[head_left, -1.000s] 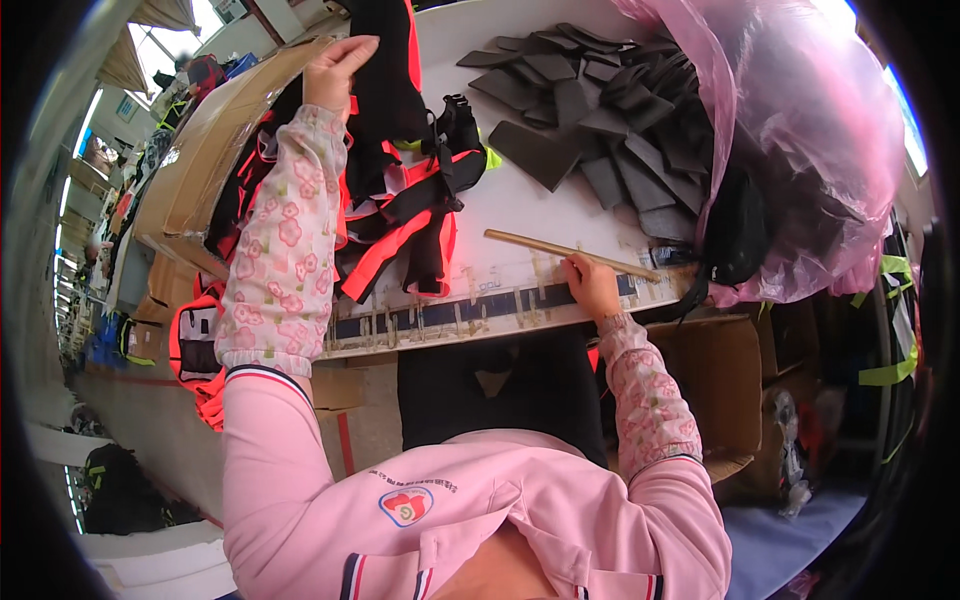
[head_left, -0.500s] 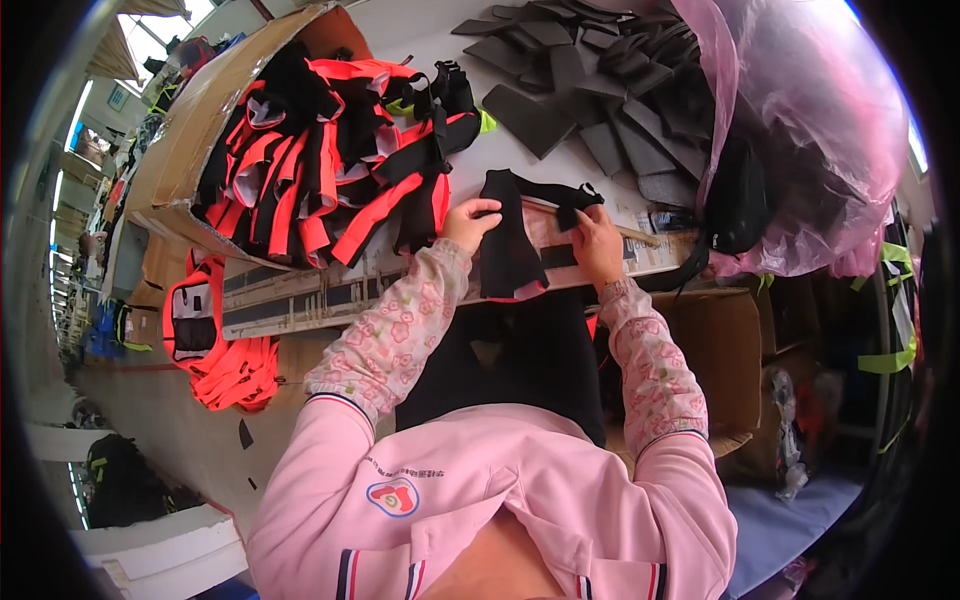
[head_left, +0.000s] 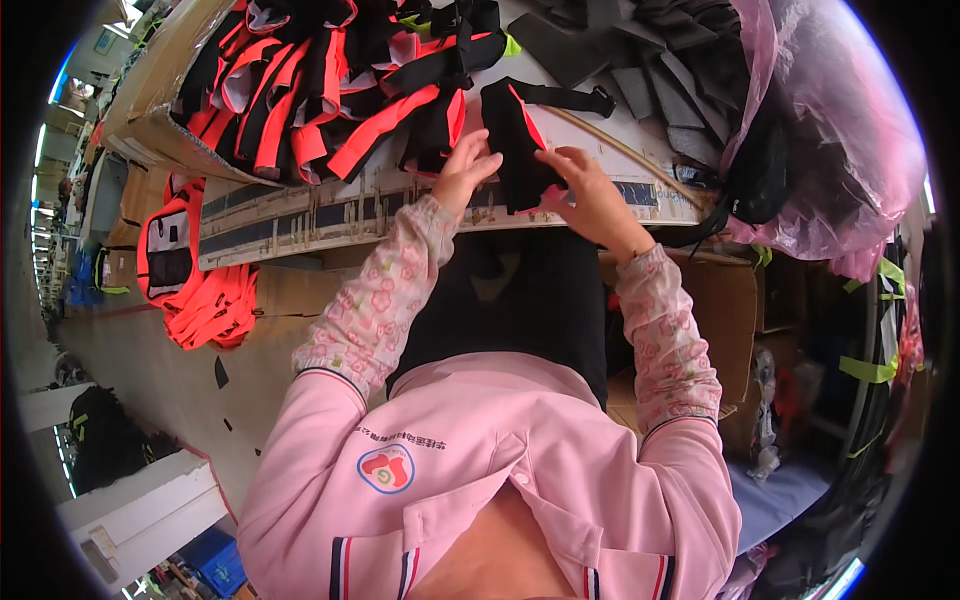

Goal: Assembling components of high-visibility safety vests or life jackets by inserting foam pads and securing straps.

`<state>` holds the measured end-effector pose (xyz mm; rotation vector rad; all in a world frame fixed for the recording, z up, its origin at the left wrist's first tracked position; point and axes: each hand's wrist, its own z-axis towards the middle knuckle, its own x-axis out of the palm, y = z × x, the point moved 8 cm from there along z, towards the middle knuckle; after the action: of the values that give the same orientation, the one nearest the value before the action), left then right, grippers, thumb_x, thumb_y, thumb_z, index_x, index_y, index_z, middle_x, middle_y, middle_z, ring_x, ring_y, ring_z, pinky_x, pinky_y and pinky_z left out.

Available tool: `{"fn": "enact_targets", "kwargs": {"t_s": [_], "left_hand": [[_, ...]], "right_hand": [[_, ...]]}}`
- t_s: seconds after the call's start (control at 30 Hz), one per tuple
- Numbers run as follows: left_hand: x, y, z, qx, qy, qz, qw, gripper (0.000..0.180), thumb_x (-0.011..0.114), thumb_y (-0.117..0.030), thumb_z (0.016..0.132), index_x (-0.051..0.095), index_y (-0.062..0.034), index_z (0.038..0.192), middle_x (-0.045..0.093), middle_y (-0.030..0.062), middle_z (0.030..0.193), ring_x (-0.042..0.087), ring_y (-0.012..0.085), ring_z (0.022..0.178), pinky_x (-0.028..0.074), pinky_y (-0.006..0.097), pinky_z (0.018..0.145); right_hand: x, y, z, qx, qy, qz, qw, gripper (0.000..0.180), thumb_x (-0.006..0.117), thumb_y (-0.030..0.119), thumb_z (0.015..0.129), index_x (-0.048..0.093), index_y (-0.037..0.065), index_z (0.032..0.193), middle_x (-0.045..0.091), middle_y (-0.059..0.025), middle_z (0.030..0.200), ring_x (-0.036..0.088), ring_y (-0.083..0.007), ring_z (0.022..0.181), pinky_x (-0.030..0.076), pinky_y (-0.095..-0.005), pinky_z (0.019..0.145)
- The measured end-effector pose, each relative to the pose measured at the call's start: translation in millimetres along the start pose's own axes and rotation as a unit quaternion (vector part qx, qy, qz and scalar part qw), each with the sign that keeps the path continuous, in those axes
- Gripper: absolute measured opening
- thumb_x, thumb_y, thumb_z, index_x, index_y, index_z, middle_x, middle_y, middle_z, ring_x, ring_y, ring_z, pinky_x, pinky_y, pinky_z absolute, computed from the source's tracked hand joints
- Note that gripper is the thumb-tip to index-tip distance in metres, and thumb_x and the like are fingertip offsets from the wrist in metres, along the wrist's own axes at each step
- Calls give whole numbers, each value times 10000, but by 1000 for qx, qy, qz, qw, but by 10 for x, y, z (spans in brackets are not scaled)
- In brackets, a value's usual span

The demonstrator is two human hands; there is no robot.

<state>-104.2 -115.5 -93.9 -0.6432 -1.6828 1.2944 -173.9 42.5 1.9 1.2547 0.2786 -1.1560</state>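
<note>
A flat black fabric piece with a red-orange edge (head_left: pixel 515 150) lies on the table between my hands. From its top, a narrow black strap (head_left: pixel 565 98) runs off to the right and ends at a small dark buckle. My left hand (head_left: pixel 466 172) is just left of the piece, fingers apart and nothing in them. At the right edge, my right hand (head_left: pixel 592 197) has its thumb and fingers spread, fingertips at or touching the fabric. Whether they press on it I cannot tell.
Left of my hands, a pile of black and red-orange straps (head_left: pixel 300 95) spills from a cardboard box (head_left: pixel 150 115). Dark grey foam pads (head_left: pixel 640 60) are heaped at the back right, beside a pink plastic bag (head_left: pixel 840 130). A thin wooden stick (head_left: pixel 630 155) lies on the table (head_left: pixel 400 215).
Both hands have let go: the left of the piece's side, the right of the strap end. The piece now lies flatter, its strap stretched rightward. The whole view has shifted.
</note>
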Motion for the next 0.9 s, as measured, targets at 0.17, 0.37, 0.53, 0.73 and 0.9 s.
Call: {"fn": "enact_targets", "kwargs": {"t_s": [0.17,0.37,0.53,0.73,0.9], "left_hand": [[-12,264,-770,-58,14,66,996,565,588,-67,821,301,-33,1307,438,149,1196,486,201,1050,397,316,909],[101,401,-934,-97,-1,19,995,450,592,-98,826,360,-30,1205,526,104,1031,591,185,799,501,282,687],[-67,376,-940,-90,-114,-23,989,230,515,-88,844,406,-49,1042,563,109,890,617,215,638,519,305,510],[-324,552,-944,-120,-178,5,977,197,400,-68,859,456,-54,1047,562,112,883,611,219,560,529,331,486],[-272,525,-1010,-131,-199,-35,971,160,433,-78,853,470,-53,1006,577,103,821,603,201,543,522,321,477]], "right_hand": [[273,-138,-90,71,3,-49,996,405,530,-52,704,581,88,1081,535,-173,1021,577,-322,867,474,-344,751],[477,-96,-161,151,-48,134,978,297,495,-76,716,616,13,972,570,-121,838,602,-187,710,475,-275,639],[601,12,-273,196,-32,115,973,251,583,8,680,582,46,928,582,-161,866,581,-330,779,469,-368,686],[713,-6,-361,148,-4,-11,989,288,645,11,638,494,49,880,580,-120,854,570,-315,787,452,-361,659],[732,-4,-362,159,-20,-11,987,310,659,24,630,472,68,873,580,-116,860,565,-338,823,446,-380,668]]}}
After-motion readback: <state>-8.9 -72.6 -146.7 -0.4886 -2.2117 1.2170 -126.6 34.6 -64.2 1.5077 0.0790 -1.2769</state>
